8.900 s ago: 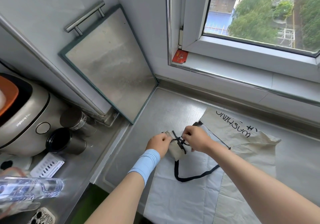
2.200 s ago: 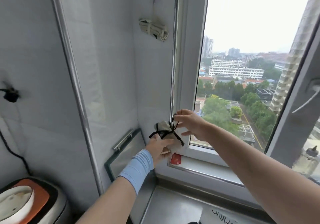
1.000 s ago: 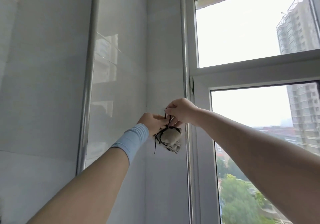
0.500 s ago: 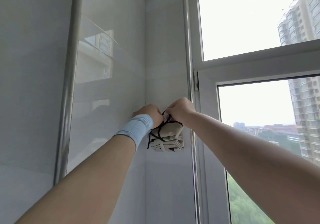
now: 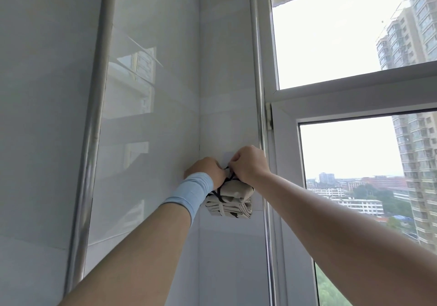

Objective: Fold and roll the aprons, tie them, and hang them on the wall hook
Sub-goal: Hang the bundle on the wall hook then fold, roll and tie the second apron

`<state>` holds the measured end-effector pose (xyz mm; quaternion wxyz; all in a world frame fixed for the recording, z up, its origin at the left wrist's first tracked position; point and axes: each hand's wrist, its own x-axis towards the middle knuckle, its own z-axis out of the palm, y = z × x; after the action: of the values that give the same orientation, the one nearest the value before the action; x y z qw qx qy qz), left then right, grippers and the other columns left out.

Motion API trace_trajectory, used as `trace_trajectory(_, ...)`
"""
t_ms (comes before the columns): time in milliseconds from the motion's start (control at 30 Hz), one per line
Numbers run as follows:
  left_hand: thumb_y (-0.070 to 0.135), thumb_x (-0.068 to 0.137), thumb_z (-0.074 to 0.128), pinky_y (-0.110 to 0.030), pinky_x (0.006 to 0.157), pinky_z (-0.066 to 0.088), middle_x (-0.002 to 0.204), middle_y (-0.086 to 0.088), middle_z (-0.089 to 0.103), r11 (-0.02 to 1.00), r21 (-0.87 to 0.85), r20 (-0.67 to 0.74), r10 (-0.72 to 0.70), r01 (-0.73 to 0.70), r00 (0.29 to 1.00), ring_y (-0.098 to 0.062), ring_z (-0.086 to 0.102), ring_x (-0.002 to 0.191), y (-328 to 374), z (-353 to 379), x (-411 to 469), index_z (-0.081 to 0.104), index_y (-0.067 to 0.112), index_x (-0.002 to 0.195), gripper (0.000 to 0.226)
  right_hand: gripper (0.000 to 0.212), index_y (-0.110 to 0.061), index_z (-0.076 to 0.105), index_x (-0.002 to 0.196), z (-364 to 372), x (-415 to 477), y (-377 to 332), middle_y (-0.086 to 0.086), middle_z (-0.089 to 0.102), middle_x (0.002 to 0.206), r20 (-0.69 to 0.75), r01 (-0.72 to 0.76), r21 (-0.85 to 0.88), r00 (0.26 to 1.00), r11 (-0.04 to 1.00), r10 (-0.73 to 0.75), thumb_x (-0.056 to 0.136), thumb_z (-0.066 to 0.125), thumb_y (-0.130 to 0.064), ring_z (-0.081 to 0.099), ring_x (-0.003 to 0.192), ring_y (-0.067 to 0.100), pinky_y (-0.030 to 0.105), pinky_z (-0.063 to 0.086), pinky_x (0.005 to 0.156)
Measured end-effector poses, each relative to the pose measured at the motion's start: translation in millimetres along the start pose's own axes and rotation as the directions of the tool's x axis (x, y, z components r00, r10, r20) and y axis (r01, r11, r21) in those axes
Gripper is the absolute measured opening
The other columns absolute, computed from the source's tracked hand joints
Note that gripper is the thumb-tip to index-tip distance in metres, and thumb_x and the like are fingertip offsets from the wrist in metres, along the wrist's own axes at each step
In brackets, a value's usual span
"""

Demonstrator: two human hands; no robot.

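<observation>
Hands meet high against a pale wall (image 5: 224, 81). Right hand (image 5: 250, 164) pinches the black strap (image 5: 218, 194) of a rolled apron (image 5: 236, 191). Left hand (image 5: 205, 172), above a pale blue wristband (image 5: 189, 192), curls at the roll's upper left, fingers hidden — its hold cannot be told. Seconds ago the roll was down at sill height; now it sits just under the grip, against the wall, resting on an apron already hung (image 5: 227, 208). Hooking is probably under way. The hook is hidden behind the grip. Right of the grip runs a metal strip (image 5: 257, 69), then the window frame (image 5: 283, 164) — close quarters for the right wrist.
</observation>
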<state>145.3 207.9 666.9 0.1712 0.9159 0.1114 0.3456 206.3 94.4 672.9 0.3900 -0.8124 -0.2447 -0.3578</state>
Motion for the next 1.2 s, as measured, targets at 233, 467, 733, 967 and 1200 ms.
trace_trajectory(233,0.041,0.086,0.054,-0.029,0.068,0.048,0.081,-0.005,0.068,0.993,-0.119,0.003,0.009,-0.008,1.000,-0.026,0.058,0.070,-2,9,-13,0.069,0.013,0.085,0.032,0.016,-0.011,0.078,0.080,1,-3,9,0.007,0.072,0.084,0.084,-0.068,-0.058,0.994,0.996,0.073,0.083,0.072,-0.026,0.067,0.081,0.025,0.034,0.059,0.073)
trace_trajectory(467,0.033,0.086,0.054,-0.030,0.067,0.049,0.081,-0.005,0.069,0.981,-0.187,-0.078,0.037,-0.052,0.996,-0.024,0.058,0.071,-3,20,-24,0.069,0.013,0.085,0.025,0.022,-0.009,0.067,0.076,-16,-41,3,0.005,0.059,0.069,0.290,-0.210,0.004,0.936,0.978,0.200,0.087,0.055,-0.025,0.053,0.057,0.021,0.022,0.041,0.046)
trace_trajectory(733,0.034,0.084,0.054,-0.027,0.068,0.048,0.080,0.002,0.068,0.958,-0.285,-0.094,-0.002,-0.025,0.996,-0.023,0.061,0.079,-8,21,-34,0.062,0.022,0.074,0.018,0.048,-0.031,0.065,0.103,-31,-94,6,-0.004,0.063,0.104,0.439,-0.058,0.066,0.898,0.996,0.023,0.061,0.072,-0.052,0.062,0.086,0.008,0.024,0.052,0.064)
trace_trajectory(967,0.030,0.092,0.048,-0.030,0.078,0.048,0.097,0.000,0.067,0.939,-0.334,-0.027,0.073,-0.078,0.997,-0.022,0.061,0.092,-16,12,-48,0.066,0.020,0.100,0.022,0.049,-0.022,0.062,0.111,-29,-96,11,-0.002,0.065,0.107,0.392,-0.036,0.002,0.919,0.999,0.032,0.067,0.075,-0.039,0.062,0.093,0.018,0.033,0.056,0.064)
trace_trajectory(1200,0.029,0.094,0.048,-0.023,0.061,0.043,0.088,0.003,0.065,0.956,-0.281,-0.033,0.079,-0.085,0.996,-0.016,0.059,0.076,-29,10,-67,0.065,0.021,0.096,0.019,0.028,-0.033,0.067,0.097,-42,-98,16,-0.003,0.070,0.090,0.465,-0.037,0.123,0.885,0.992,-0.025,0.069,0.069,-0.034,0.065,0.081,0.018,0.027,0.051,0.061)
